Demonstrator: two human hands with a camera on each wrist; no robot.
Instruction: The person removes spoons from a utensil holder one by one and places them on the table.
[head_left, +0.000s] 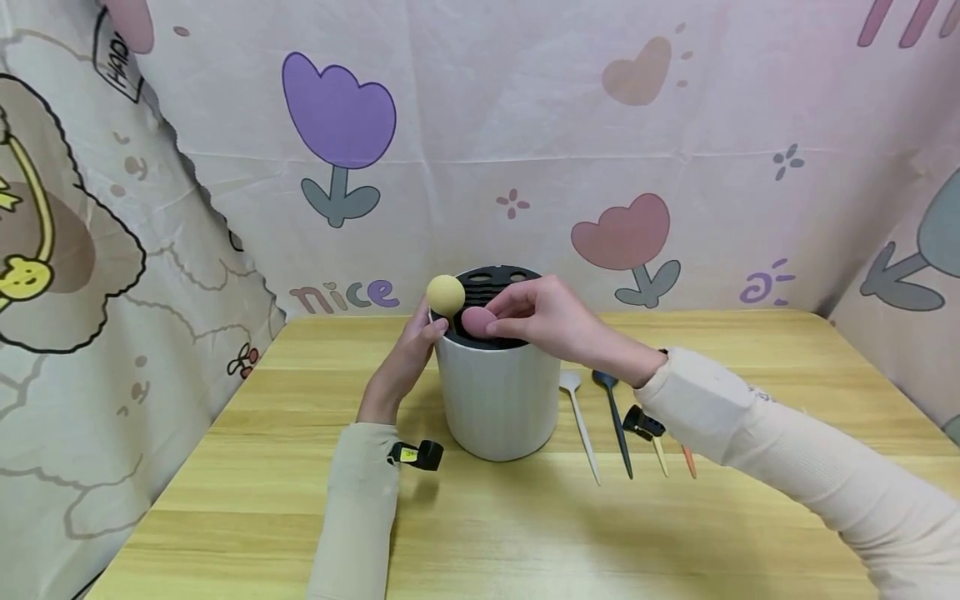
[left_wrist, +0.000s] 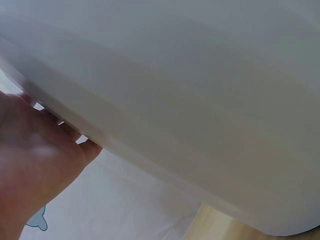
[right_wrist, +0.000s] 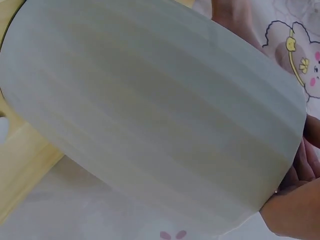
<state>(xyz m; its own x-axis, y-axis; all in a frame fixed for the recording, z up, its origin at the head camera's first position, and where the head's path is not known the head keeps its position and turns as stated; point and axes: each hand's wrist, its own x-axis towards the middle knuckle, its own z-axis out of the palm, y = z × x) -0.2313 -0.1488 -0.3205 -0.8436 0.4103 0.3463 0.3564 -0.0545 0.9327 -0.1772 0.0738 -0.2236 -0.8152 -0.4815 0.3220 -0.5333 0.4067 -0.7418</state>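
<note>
Frame centre, the pink round head is pinched by nearly closed fingers of the right hand at the black slotted top of the white holder, gripped at its left rim by part-curled fingers of the left hand, and is probably best kept upright.

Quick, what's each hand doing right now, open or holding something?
Left hand: closed, holding the white container near its top edge.
Right hand: closed, pinching the pink rounded piece.
</note>
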